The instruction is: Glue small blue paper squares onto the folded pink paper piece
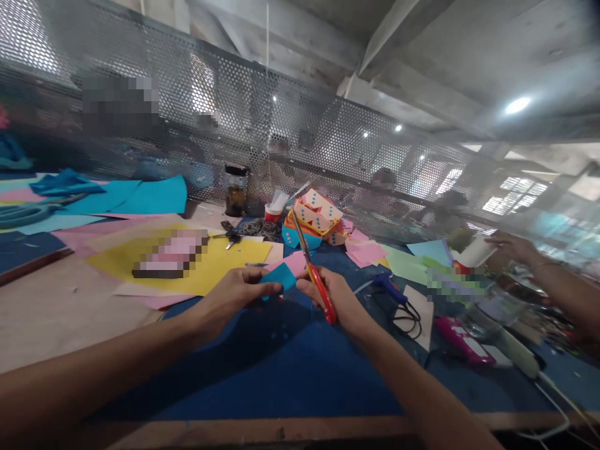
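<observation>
Between the thumb and fingers of my left hand (241, 287) is a small piece of blue paper (282, 277). My right hand (340, 294) is wrapped round scissors (322, 294) with red and yellow handles, their blades pointing up and away from me. The blades look closed, apart from the blue paper. Just beyond, a folded paper craft (316, 215) in orange, cream and blue, dotted with small blue squares, stands on the table. Pink paper (296, 261) lies behind the blue piece.
Yellow sheets (244, 251), keys (229, 232), a dark jar (235, 190) and a red cup (272, 212) lie or stand to the left and behind. A blue glue gun (390, 287) with its cable and a magenta tool (464, 340) are on the right. Another person's hand (513, 245) reaches in there.
</observation>
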Demonstrator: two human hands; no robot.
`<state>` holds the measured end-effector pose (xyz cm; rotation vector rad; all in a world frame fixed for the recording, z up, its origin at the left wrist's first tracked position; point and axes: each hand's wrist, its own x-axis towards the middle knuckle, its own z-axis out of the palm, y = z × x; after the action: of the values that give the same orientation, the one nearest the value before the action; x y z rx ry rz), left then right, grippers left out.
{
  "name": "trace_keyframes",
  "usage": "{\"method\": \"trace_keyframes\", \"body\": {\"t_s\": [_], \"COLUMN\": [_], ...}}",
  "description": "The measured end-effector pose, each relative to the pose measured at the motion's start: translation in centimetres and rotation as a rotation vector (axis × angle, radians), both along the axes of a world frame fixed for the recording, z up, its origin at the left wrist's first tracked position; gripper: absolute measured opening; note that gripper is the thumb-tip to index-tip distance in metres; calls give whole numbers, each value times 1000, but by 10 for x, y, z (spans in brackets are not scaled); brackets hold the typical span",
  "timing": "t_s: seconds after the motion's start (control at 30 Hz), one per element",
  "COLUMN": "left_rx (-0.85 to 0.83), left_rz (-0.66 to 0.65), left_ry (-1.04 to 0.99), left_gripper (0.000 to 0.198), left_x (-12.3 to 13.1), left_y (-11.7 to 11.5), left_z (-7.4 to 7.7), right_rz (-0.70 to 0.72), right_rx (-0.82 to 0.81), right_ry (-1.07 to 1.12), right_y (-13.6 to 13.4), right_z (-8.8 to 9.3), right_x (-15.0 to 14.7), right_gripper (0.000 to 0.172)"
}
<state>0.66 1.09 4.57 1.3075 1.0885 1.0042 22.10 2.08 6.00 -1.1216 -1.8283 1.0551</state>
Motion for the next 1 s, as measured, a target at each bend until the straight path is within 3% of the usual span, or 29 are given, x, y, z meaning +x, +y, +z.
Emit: {"method": "trace_keyframes", "body": {"t_s": [0.2, 0.37, 1.0], "left_rx": [-31, -17, -39], "left_rz": [-38, -65, -159], "left_ry": [65, 47, -106], "left_gripper": [33, 30, 23], "left_x": [0, -1, -5], "left_y": [-2, -2, -1], "left_z": [-7, -14, -5], "right_rz": [-63, -29, -135], "right_rx": [-49, -58, -26], "right_ry": [48, 41, 213], "right_y": [-4, -12, -8], "right_z": [-10, -12, -14], "right_x": [-9, -9, 1], "right_gripper": [20, 18, 19]}}
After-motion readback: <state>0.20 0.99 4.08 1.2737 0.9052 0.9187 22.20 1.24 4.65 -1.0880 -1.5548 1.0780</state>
